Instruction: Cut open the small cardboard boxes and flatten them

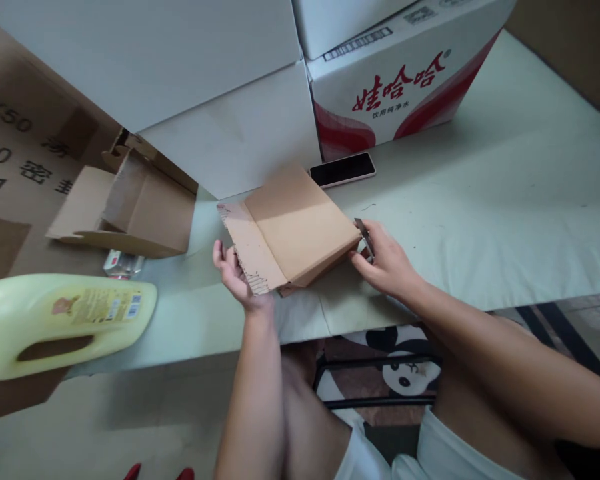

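Note:
A small brown cardboard box (300,227) lies tilted near the table's front edge, between my hands. Its left flap (255,250) is folded out and carries dark pen-like lines along its edges. My left hand (240,280) is curled around that flap's outer edge, some fingers hidden behind it. At the box's right corner, my right hand (385,260) is closed on a small dark metal tool (365,239). The tool is narrow and partly covered by my fingers, so its exact kind does not show. Its near side is against or very close to the cardboard.
Behind the box lies a phone (343,170), before white cartons (250,133) and a red-and-white water carton (395,100). An opened cardboard box (150,207), a small clear container (123,264) and a yellow bottle (65,323) occupy the left. Pale cloth covers the table (480,220).

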### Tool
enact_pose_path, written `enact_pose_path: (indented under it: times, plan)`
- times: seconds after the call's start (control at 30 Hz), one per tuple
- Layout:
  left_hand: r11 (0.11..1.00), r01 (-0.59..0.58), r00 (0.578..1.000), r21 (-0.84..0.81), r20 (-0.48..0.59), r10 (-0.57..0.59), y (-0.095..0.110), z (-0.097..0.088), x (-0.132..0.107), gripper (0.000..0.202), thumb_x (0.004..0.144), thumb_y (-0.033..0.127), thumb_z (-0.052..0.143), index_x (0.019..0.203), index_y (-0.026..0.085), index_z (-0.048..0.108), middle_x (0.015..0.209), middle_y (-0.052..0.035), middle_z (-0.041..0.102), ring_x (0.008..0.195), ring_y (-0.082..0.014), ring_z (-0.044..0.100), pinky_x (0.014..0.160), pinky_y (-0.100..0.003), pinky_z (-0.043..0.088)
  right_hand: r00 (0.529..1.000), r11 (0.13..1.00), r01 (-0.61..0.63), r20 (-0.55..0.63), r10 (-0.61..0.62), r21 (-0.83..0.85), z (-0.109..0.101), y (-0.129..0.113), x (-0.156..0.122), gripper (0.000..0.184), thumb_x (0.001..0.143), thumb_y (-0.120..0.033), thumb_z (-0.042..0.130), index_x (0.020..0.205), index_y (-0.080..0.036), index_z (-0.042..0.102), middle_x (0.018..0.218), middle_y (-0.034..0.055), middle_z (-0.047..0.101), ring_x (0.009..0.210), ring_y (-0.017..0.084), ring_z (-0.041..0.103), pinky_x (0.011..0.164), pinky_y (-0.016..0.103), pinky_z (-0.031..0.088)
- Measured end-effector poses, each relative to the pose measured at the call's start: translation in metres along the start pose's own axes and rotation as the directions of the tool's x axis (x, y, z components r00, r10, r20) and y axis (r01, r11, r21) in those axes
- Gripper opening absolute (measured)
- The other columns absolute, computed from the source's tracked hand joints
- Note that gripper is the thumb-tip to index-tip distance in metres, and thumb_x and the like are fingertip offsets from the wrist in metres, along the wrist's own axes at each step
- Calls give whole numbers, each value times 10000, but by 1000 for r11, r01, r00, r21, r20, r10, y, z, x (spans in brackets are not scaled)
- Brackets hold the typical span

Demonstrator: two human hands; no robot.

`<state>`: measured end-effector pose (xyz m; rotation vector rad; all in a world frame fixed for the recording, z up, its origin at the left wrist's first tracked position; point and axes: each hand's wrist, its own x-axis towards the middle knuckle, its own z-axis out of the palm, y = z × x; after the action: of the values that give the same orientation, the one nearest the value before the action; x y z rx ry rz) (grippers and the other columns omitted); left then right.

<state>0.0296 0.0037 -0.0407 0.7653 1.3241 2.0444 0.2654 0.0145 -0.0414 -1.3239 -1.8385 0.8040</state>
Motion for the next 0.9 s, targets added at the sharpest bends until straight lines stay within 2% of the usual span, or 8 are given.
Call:
enact_pose_path:
  times: [0.07,0.17,0.33,0.47,0.57,0.63,0.7,0.9]
  plan:
    - [995,-41,999,-96,18,43,2,6,-1,422,832,598,504,1032,258,654,1144,-48,652,1266,-242,523,1046,-345,411,1000,1000,-12,26,12,-2,1,1,1,453,819,-271,537,1262,-206,465,1085,108,621,663,185,588,728,421,507]
    - [996,33,993,-81,114,-24,2,9,-7,468,816,636,509,976,240,697,1173,-54,690,1301,-258,511,1071,-353,400,998,999,-47,45,47,7,2,1,2,508,811,-297,550,1300,-205,450,1056,107,648,666,201,591,715,426,509]
    - [994,91,991,-62,102,-84,1,11,-17,472,752,656,602,933,240,734,1201,-49,700,1351,-265,475,1080,-338,407,994,993,-111,22,110,49,3,2,3,557,816,-333,544,1332,-168,412,1119,133,617,688,203,608,758,466,524]
    - [984,168,969,-50,190,-156,1,15,-25,487,776,641,610,1000,230,744,1180,-72,708,1369,-265,466,1093,-340,407,986,992,-105,-123,114,77,6,6,1,622,826,-347,566,1390,-190,355,1248,162,534,940,269,621,817,489,544]
    - [965,257,935,-45,262,-237,1,17,-29,527,769,667,612,1031,229,740,1122,-95,720,1367,-271,472,1088,-361,417,973,997,-60,-218,71,57,9,9,0,673,828,-364,583,1425,-208,314,1322,171,472,1188,327,532,939,538,511]
    - [953,300,919,-54,286,-273,1,17,-31,536,762,675,620,1041,232,734,1110,-105,717,1371,-272,466,1092,-369,414,964,1000,-28,-264,30,12,10,8,-1,693,829,-376,591,1435,-206,302,1339,178,451,1272,351,468,1018,585,454]
    - [946,320,910,-56,294,-290,0,17,-32,540,756,678,629,1047,234,725,1101,-112,709,1371,-279,462,1093,-378,416,957,1000,-8,-288,0,-25,10,7,-1,696,838,-385,590,1444,-209,295,1337,183,448,1285,362,454,1043,610,426]
    - [938,347,896,-12,300,-328,-5,16,-33,544,726,716,636,941,222,712,963,-116,684,1279,-332,519,984,-414,503,957,999,-22,-291,8,-45,7,2,-3,687,876,-421,555,1467,-228,262,1318,182,451,1099,306,584,967,554,510]
